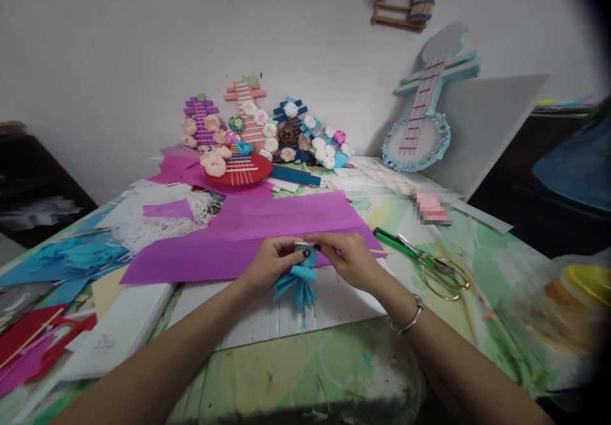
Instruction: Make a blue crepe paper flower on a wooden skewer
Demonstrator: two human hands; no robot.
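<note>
Between my two hands is a blue crepe paper flower [300, 280], with pleated strips fanning out downward. My left hand [274, 261] pinches its rounded top between thumb and fingers. From the other side my right hand [346, 256] is closed at the same top, its fingertips touching a thin pale strip or stick there; exactly what it grips is hard to make out. Beneath the hands lies a white board [267, 320] with faint lines. Sheets of purple paper [191, 258] spread just behind them.
Gold-handled scissors [443, 277] and a green cutter [389, 238] lie to the right. Several flower-decorated paper instruments [243, 169] lean at the back wall. Shredded white paper [147, 228], blue paper [67, 256] and a white box [121, 329] are on the left. A yellow-lidded jar [589, 285] stands far right.
</note>
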